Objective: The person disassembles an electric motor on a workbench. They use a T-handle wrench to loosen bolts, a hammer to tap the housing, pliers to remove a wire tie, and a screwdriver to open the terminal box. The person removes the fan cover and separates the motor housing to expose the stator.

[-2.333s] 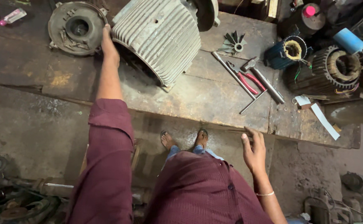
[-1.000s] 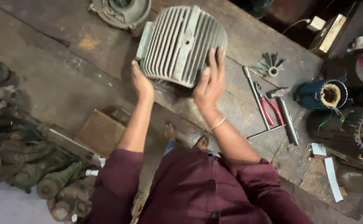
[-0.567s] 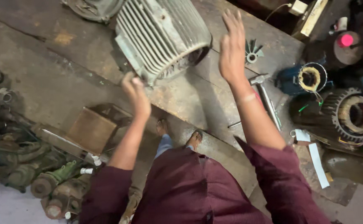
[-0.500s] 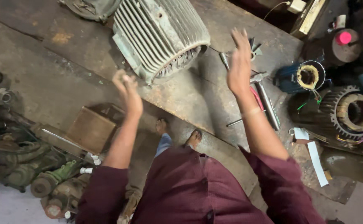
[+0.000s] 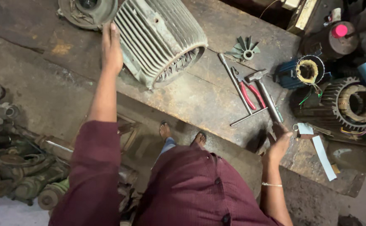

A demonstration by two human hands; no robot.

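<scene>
Head view: your left hand [image 5: 112, 50] is lying flat, fingers released, against the grey ribbed metal motor housing [image 5: 160, 39], which is resting on its side on the worn bench [image 5: 199, 100]. Your right hand's [image 5: 280, 140] fingers are clenching around the steel hammer's [image 5: 263, 90] handle end.

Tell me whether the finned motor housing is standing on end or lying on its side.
Lying on its side: the finned motor housing rests on the workbench, open end facing sideways, left hand against it.

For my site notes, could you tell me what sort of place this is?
Probably a motor repair workshop: a finned motor housing, a hammer with red pliers, and a copper-wound stator on a worn workbench.
</scene>
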